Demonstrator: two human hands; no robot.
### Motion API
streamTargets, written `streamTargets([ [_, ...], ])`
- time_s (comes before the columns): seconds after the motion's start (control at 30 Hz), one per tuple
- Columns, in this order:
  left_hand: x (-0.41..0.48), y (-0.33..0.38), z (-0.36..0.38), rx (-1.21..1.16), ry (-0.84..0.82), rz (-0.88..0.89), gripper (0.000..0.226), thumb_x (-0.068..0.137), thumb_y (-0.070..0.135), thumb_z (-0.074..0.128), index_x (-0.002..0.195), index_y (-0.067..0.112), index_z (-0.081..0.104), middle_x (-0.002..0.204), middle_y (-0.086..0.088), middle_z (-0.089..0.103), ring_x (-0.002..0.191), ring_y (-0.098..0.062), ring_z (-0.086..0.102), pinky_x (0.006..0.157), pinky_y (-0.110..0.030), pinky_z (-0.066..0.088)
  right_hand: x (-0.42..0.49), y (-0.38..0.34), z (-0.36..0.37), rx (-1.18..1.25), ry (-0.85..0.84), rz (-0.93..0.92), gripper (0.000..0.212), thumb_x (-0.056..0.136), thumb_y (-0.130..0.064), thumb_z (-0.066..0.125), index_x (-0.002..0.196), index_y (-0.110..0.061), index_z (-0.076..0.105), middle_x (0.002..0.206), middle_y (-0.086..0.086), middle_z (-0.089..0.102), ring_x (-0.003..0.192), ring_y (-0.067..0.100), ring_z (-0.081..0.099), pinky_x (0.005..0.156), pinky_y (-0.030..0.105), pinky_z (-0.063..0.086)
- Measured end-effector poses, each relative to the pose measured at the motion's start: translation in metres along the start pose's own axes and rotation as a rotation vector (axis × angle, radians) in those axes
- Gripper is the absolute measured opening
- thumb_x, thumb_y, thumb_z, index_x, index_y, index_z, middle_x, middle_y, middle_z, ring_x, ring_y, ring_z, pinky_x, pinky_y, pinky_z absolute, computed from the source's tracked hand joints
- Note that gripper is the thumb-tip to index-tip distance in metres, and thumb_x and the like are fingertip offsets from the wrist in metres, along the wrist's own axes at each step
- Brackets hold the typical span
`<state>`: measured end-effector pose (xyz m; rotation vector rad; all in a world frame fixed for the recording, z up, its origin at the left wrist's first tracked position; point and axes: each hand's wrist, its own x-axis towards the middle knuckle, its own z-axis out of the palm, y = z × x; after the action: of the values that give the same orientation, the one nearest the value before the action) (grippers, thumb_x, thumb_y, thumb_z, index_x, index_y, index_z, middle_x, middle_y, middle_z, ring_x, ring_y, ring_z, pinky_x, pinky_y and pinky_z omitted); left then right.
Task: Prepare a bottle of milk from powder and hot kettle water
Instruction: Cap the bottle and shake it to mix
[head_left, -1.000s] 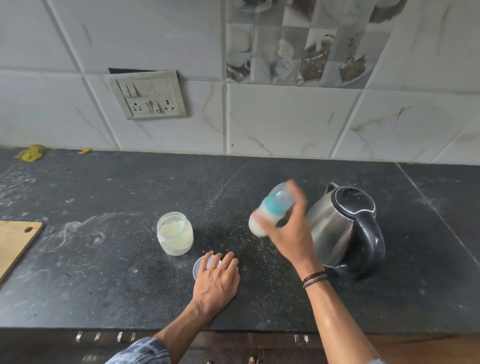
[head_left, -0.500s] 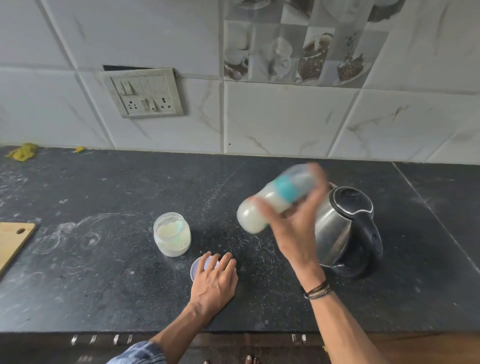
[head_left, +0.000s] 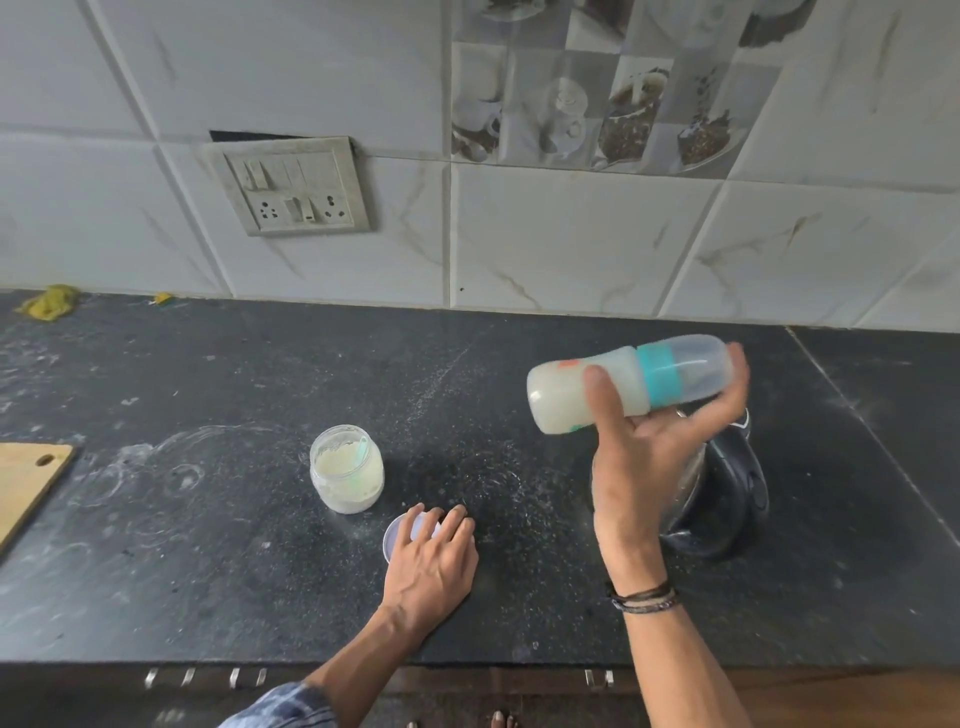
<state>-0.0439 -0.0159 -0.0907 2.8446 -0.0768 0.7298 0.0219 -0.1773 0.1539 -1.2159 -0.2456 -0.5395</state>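
Note:
My right hand (head_left: 644, 467) grips a baby bottle (head_left: 566, 387) with a teal collar and clear cap. The bottle lies almost sideways in the air, cap to the right, with whitish milk in its lower half. Behind that hand stands the steel kettle (head_left: 727, 488) with a black lid and handle, partly hidden. An open jar of milk powder (head_left: 347, 467) sits on the black counter (head_left: 208, 545). My left hand (head_left: 431, 561) rests flat on the jar's pale lid (head_left: 400, 532), just in front of the jar.
A wooden cutting board (head_left: 26, 483) lies at the left edge. A switch and socket plate (head_left: 291, 187) is on the tiled wall. Yellow scraps (head_left: 49, 301) sit at the back left corner. Powder smears mark the counter.
My right hand has lifted the bottle up and to the right and tipped it from slanted to nearly level. The left hand has stayed on the lid.

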Motion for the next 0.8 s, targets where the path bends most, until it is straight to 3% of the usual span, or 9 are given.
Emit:
streamTargets([
  [0.07, 0.0, -0.001, 0.0, -0.001, 0.002, 0.005, 0.019, 0.095, 0.025, 0.055, 0.101, 0.018, 0.071, 0.114, 0.004, 0.07, 0.093, -0.024, 0.065, 0.107, -0.048, 0.043, -0.002, 0.001, 0.004, -0.064, -0.089, 0.076, 0.097, 0.08, -0.002, 0.087, 0.151, -0.024, 0.025, 0.135, 0.0, 0.053, 0.103, 0.015, 0.069, 0.083, 0.027, 0.06],
  [0.13, 0.0, -0.001, 0.0, -0.006, 0.019, 0.009, 0.02, 0.096, 0.025, 0.054, 0.102, 0.018, 0.072, 0.114, 0.004, 0.07, 0.093, -0.024, 0.065, 0.107, -0.048, 0.042, -0.004, -0.001, 0.004, -0.059, -0.217, 0.182, 0.098, 0.077, -0.003, 0.09, 0.148, -0.033, 0.031, 0.132, -0.007, 0.056, 0.102, 0.017, 0.071, 0.085, 0.029, 0.06],
  [0.2, 0.0, 0.0, 0.001, -0.008, 0.029, 0.009, 0.019, 0.096, 0.025, 0.054, 0.101, 0.018, 0.071, 0.113, 0.004, 0.07, 0.092, -0.024, 0.065, 0.107, -0.047, 0.041, -0.003, -0.004, 0.004, 0.022, -0.103, 0.132, 0.096, 0.079, -0.008, 0.09, 0.148, -0.035, 0.029, 0.133, -0.009, 0.056, 0.105, 0.015, 0.071, 0.085, 0.028, 0.059],
  [0.3, 0.0, 0.0, 0.0, -0.003, 0.031, 0.012, 0.019, 0.095, 0.024, 0.055, 0.1, 0.017, 0.071, 0.112, 0.004, 0.07, 0.091, -0.025, 0.065, 0.107, -0.047, 0.04, -0.001, 0.0, 0.005, 0.007, 0.017, 0.047, 0.096, 0.083, -0.005, 0.086, 0.15, -0.029, 0.023, 0.136, 0.004, 0.052, 0.106, 0.012, 0.07, 0.084, 0.026, 0.06],
  [0.4, 0.0, 0.0, -0.002, -0.002, 0.033, 0.021, 0.019, 0.095, 0.024, 0.055, 0.1, 0.017, 0.072, 0.112, 0.004, 0.07, 0.091, -0.025, 0.065, 0.106, -0.046, 0.04, -0.004, -0.001, 0.008, -0.107, -0.266, 0.181, 0.097, 0.077, -0.001, 0.089, 0.145, -0.039, 0.032, 0.132, 0.001, 0.057, 0.102, 0.018, 0.072, 0.085, 0.033, 0.061],
  [0.43, 0.0, 0.0, -0.002, -0.002, 0.031, 0.02, 0.019, 0.095, 0.024, 0.055, 0.1, 0.017, 0.072, 0.112, 0.004, 0.07, 0.091, -0.025, 0.066, 0.106, -0.046, 0.04, -0.003, -0.005, 0.007, -0.095, -0.261, 0.166, 0.097, 0.077, -0.002, 0.091, 0.145, -0.039, 0.033, 0.133, -0.001, 0.056, 0.103, 0.019, 0.072, 0.086, 0.033, 0.06],
  [0.57, 0.001, 0.001, -0.002, 0.007, 0.015, 0.011, 0.016, 0.094, 0.023, 0.06, 0.1, 0.018, 0.072, 0.113, 0.004, 0.071, 0.091, -0.025, 0.066, 0.106, -0.047, 0.042, 0.004, -0.007, 0.006, 0.033, 0.021, -0.037, 0.096, 0.085, -0.011, 0.087, 0.152, -0.029, 0.021, 0.144, 0.012, 0.05, 0.114, 0.025, 0.068, 0.087, 0.03, 0.061],
  [0.7, 0.0, 0.0, -0.004, 0.01, 0.008, 0.019, 0.016, 0.094, 0.024, 0.06, 0.101, 0.017, 0.073, 0.114, 0.003, 0.071, 0.092, -0.025, 0.066, 0.106, -0.047, 0.042, -0.001, 0.0, 0.006, -0.108, -0.168, 0.142, 0.098, 0.077, -0.002, 0.089, 0.15, -0.026, 0.028, 0.136, 0.007, 0.053, 0.104, 0.019, 0.071, 0.087, 0.035, 0.062],
  [0.8, 0.001, 0.002, -0.003, 0.011, 0.004, 0.011, 0.016, 0.095, 0.025, 0.058, 0.101, 0.018, 0.072, 0.115, 0.004, 0.071, 0.093, -0.025, 0.066, 0.106, -0.048, 0.042, 0.006, -0.001, -0.002, -0.036, -0.009, 0.016, 0.097, 0.082, -0.006, 0.087, 0.152, -0.022, 0.021, 0.134, -0.007, 0.059, 0.106, 0.013, 0.071, 0.085, 0.028, 0.061],
])
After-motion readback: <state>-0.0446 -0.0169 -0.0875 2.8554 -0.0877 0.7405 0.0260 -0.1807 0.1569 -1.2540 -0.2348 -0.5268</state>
